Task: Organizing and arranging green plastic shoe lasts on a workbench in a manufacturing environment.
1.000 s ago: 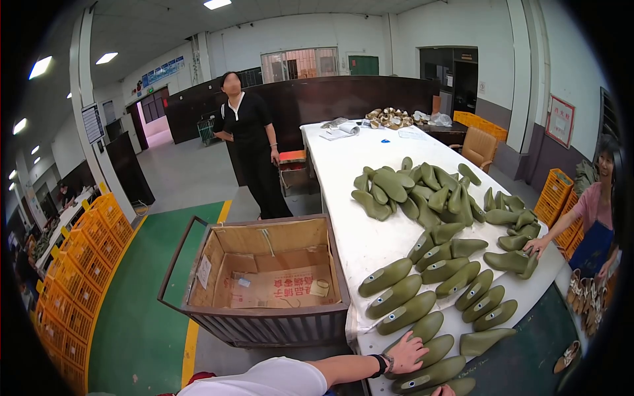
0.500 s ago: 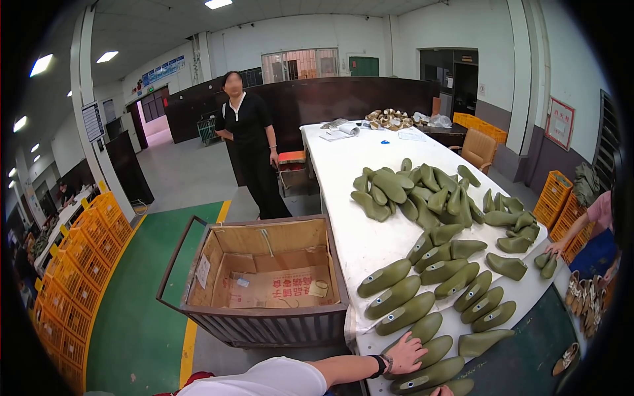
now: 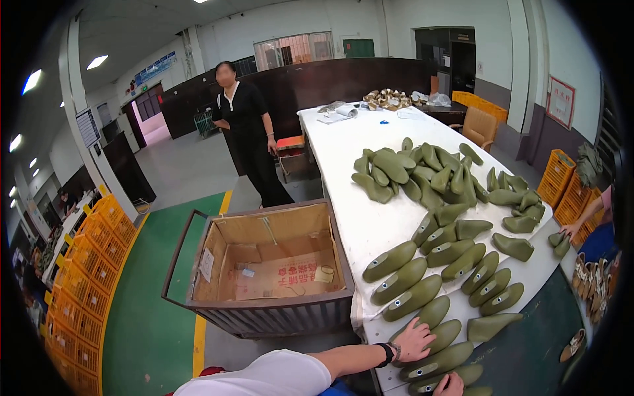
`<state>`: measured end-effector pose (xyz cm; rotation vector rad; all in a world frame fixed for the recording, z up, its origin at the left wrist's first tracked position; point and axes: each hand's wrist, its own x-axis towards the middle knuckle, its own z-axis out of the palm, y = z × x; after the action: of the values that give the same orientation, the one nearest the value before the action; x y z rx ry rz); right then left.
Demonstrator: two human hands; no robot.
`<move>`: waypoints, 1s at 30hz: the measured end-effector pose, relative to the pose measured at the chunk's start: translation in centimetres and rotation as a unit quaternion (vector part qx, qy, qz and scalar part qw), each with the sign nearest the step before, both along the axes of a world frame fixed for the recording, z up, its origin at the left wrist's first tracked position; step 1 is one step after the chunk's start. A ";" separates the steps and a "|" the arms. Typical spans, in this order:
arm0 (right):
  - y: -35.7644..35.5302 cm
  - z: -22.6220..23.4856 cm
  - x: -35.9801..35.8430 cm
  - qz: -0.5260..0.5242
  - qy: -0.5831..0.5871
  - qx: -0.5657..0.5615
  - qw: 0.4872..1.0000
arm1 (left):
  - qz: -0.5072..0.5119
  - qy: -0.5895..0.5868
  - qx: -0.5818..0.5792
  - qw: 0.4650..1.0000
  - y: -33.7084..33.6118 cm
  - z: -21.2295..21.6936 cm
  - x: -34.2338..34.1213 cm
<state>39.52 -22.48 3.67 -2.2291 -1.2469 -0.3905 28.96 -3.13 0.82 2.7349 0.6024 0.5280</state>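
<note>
Dozens of olive-green shoe lasts [image 3: 422,218] lie along a long white table [image 3: 356,152], beside a cardboard-lined cart [image 3: 264,264]. At the near edge, the left hand [image 3: 413,340] rests open, fingers spread, on the nearest last [image 3: 439,362], whose long axis runs up and to the right, away from the wrist. Only a sliver of the right hand [image 3: 451,385] shows just below, nearly touching that last; its grip cannot be told.

L hand [image 3: 415,340] lay flat on green shoe lasts [image 3: 441,362] at tabletop [image 3: 370,228] edge; R hand [image 3: 452,385] touched lasts beside it.
</note>
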 end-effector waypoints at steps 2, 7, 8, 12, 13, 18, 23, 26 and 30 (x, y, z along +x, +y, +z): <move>0.0 0.0 0.0 0.008 -0.010 0.018 1.000 | 0.001 0.001 -0.002 1.000 -0.3 0.0 -0.3; -0.3 -0.3 -0.2 -0.010 -0.019 0.019 1.000 | -0.004 -0.004 0.009 1.000 -0.1 -0.4 -0.2; -0.3 -0.2 -0.2 -0.011 -0.004 0.008 1.000 | -0.006 0.014 0.007 1.000 -0.1 -0.3 -0.2; -0.8 -0.2 -0.3 -0.007 0.009 0.016 1.000 | -0.005 0.028 0.016 0.999 -0.6 -0.6 -0.1; -0.7 0.0 -0.3 -0.008 0.013 0.019 1.000 | -0.002 0.024 0.019 1.000 -0.4 -0.5 -0.1; -0.7 -0.4 -0.3 -0.010 0.017 0.014 1.000 | -0.002 0.031 0.025 0.999 -0.5 -0.6 -0.6; -0.8 -0.8 -0.3 -0.017 0.030 0.003 0.999 | -0.003 0.034 0.031 0.999 -0.4 -0.4 -0.3; -1.0 -0.5 -0.3 -0.004 0.028 0.004 1.000 | -0.002 0.015 0.036 0.999 -0.3 -0.9 -0.1; -0.7 0.5 -0.6 0.024 -0.022 -0.010 0.999 | -0.009 0.006 0.026 1.000 -0.2 -0.8 -0.3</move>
<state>38.95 -23.15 4.20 -2.2137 -1.3291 -0.4133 28.68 -3.31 0.01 2.7910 0.5728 0.5310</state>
